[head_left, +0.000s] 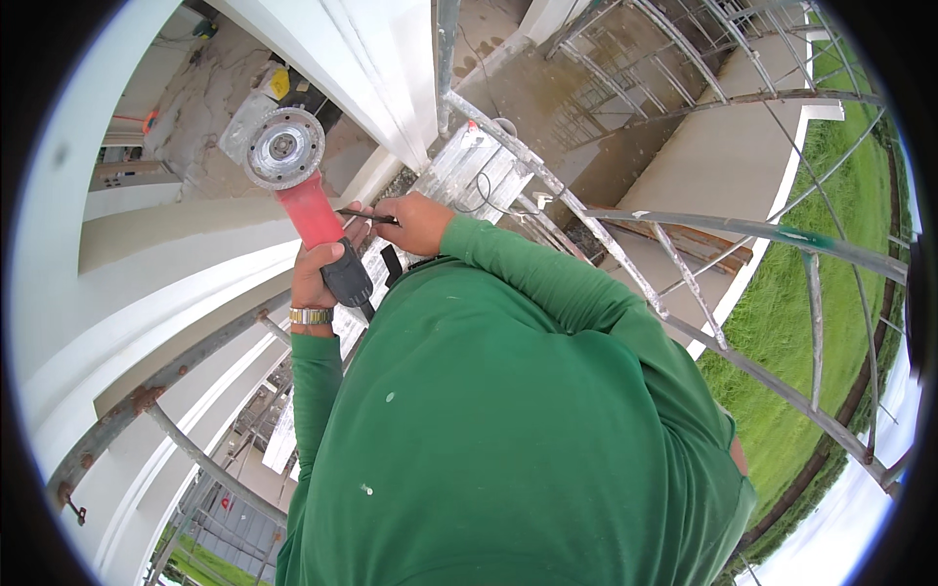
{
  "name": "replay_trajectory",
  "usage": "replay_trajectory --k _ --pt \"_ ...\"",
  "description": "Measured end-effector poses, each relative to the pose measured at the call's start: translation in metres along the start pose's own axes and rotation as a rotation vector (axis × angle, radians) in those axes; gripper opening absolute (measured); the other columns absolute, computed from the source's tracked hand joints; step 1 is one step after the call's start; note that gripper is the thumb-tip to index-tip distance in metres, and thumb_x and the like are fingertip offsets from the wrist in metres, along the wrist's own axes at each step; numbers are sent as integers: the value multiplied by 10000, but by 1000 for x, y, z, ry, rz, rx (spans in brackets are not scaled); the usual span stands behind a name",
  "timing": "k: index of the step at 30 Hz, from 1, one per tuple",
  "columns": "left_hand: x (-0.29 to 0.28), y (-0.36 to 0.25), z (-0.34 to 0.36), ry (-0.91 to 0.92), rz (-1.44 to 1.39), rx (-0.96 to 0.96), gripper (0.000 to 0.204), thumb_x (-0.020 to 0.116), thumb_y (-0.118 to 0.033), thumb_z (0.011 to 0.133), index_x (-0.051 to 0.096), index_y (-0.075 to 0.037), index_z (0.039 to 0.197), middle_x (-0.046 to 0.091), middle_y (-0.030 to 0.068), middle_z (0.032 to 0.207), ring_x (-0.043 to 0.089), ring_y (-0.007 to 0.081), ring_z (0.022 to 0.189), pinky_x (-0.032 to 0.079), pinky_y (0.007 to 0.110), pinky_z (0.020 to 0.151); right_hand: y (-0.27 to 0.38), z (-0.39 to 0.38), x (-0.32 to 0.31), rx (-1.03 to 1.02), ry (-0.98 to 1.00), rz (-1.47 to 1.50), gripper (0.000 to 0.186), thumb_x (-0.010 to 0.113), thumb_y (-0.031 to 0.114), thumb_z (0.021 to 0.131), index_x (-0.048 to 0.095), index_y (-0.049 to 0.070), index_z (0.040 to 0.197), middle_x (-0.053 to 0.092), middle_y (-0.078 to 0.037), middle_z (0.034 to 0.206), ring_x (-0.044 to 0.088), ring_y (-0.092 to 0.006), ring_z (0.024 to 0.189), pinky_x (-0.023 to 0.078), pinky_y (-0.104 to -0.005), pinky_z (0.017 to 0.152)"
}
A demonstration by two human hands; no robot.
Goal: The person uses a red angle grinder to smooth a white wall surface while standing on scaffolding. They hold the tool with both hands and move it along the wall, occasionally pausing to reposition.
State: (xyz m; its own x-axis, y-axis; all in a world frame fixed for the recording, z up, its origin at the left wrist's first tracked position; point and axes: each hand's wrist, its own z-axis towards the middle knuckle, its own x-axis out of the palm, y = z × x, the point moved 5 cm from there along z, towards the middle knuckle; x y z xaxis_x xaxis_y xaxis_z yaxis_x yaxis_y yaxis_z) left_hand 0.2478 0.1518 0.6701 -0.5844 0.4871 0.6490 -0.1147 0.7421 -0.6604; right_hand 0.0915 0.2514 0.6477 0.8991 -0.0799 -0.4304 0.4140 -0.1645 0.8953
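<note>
My left hand, with a metal watch at its wrist, is wrapped round the body of a red and black angle grinder. The grinder points up and away from me, and its round grey disc faces me at the far end. Close beside the red body, the fingers of my right hand are pinched on a thin dark rod-like tool. The rod's tip reaches toward the grinder; whether it touches is hard to tell. Left fingertips show just past the grinder's side.
Scaffold pipes cross at the right, and a rusty pipe runs at the left. A white column and wall ledges stand close on the left. Paint-spattered planks lie beyond my hands, with a thin cable. Grass lies far below.
</note>
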Motion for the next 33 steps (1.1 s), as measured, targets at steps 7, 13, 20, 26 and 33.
replay_trajectory --k 7,13,20,26,33 --pt "-10 -62 -31 -80 123 152 592 749 -200 707 547 3 1225 540 130 1280 581 319 1186 423 489 1131 -250 -97 -33 662 29 -303 211 676 294 898 761 151 1027 736 -153 1033 698 -361 975 547 -472 843" --pt "-43 -127 -90 -174 207 238 587 755 -202 713 539 4 1218 521 123 1210 555 235 1052 473 367 979 -435 -290 -115 782 -594 -566 469 592 511 993 759 73 1026 709 -253 1034 666 -423 1030 515 -485 897" --pt "-61 -120 -124 -325 297 230 533 734 -170 719 548 1 1188 533 135 1180 565 226 1010 499 349 918 -371 -248 -150 832 -1340 754 796 411 679 1012 698 -56 905 690 -160 858 646 -273 835 572 -444 846" --pt "-69 -93 -122 -386 276 157 455 692 -108 750 569 12 1171 566 141 1165 582 234 991 504 347 916 -155 -207 -331 161 -1803 -43 686 513 588 1020 687 -40 804 692 -109 804 667 -251 848 552 -399 835" --pt "-75 -65 -106 -292 63 187 508 707 -135 775 553 40 1226 552 153 1194 586 232 1007 518 340 912 -41 -239 -468 -200 -1912 -1189 502 642 341 993 595 4 624 593 -107 611 576 -318 662 471 -457 620"
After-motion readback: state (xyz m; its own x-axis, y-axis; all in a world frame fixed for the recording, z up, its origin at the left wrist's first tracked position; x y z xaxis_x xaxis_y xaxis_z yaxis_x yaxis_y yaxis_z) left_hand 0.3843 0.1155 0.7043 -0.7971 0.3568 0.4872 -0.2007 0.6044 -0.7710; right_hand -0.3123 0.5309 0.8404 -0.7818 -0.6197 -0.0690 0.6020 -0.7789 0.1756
